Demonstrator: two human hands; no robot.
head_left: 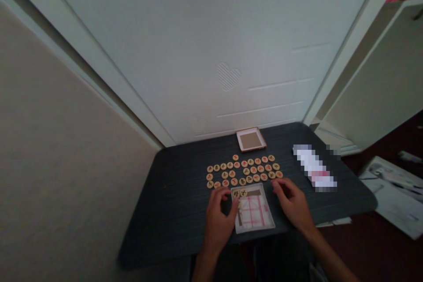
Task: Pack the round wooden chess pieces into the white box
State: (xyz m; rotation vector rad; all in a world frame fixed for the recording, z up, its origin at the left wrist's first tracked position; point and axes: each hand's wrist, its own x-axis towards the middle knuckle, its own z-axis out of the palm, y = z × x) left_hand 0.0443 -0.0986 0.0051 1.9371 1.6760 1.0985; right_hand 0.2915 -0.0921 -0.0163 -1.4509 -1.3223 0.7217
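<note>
Round wooden Chinese chess pieces (253, 170) with red or black characters lie in loose rows on the dark table. Just in front of them is a shallow white box (269, 216), which holds a folded sheet with red lines (250, 211). Two black-marked pieces (243, 192) rest at its back left corner. My left hand (220, 216) is at the box's left edge, thumb and fingers apart, the thumb over the rim. To the right of the box, my right hand (293, 202) has curled fingers, thumb and index close together by the front row; anything between them is too small to make out.
A shallow box lid (251, 140) lies behind the pieces, near the white panel (211, 53). On the table's right side is a blurred-out flat object (313, 168). A white piece of furniture (393, 194) stands beyond the table's right edge (372, 198).
</note>
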